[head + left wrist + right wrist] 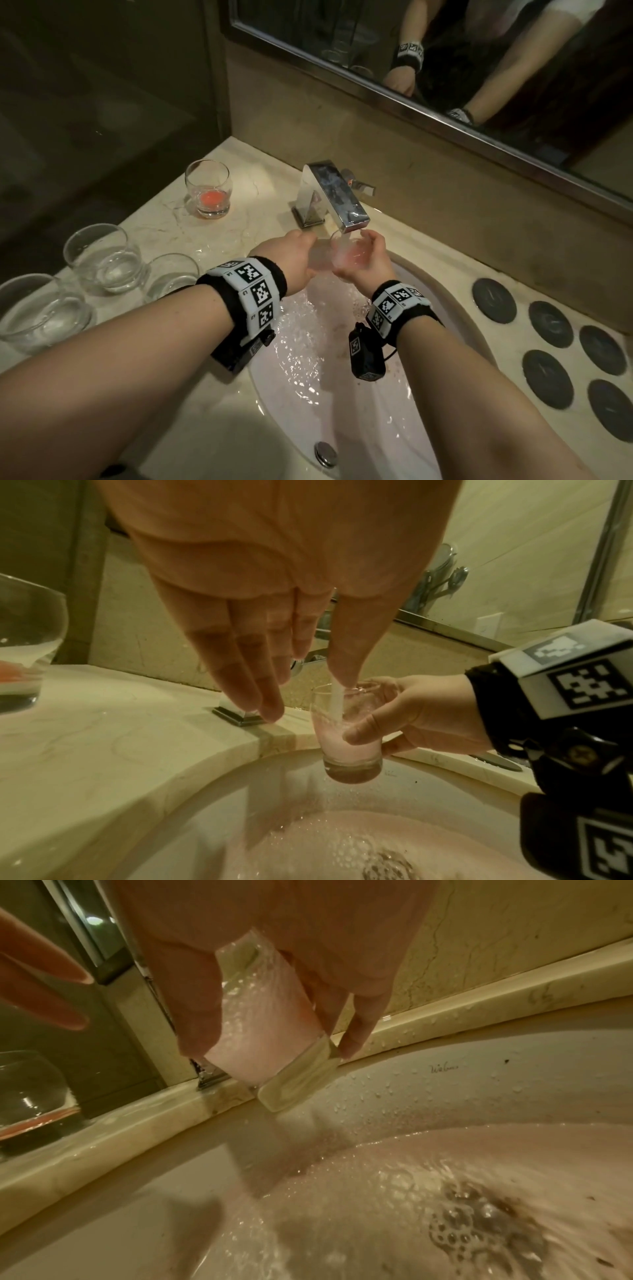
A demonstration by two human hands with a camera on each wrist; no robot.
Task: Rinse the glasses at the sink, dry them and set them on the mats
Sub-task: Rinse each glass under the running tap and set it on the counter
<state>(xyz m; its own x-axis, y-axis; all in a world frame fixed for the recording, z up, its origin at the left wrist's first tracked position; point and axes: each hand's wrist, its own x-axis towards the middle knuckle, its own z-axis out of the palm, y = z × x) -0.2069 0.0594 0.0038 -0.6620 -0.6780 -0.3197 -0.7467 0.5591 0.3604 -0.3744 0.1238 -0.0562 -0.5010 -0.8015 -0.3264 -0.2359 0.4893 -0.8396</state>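
Under the chrome faucet (335,195) my right hand (363,258) grips a small straight glass (346,737), thumb on one side and fingers on the other. The running stream (337,702) falls into it, and cloudy pink water fills the glass (263,1031). My left hand (308,255) hovers just left of the glass with straight fingers (260,685) and holds nothing; its thumb tip is close to the rim. A round glass with red liquid (207,188) stands on the counter at the back left. Several dark round mats (493,299) lie on the counter to the right.
Three clear round tumblers (102,258) stand on the marble counter at the left. Pinkish water swirls in the white basin (448,308) toward the drain (479,1229). A mirror (445,68) runs along the wall behind the faucet.
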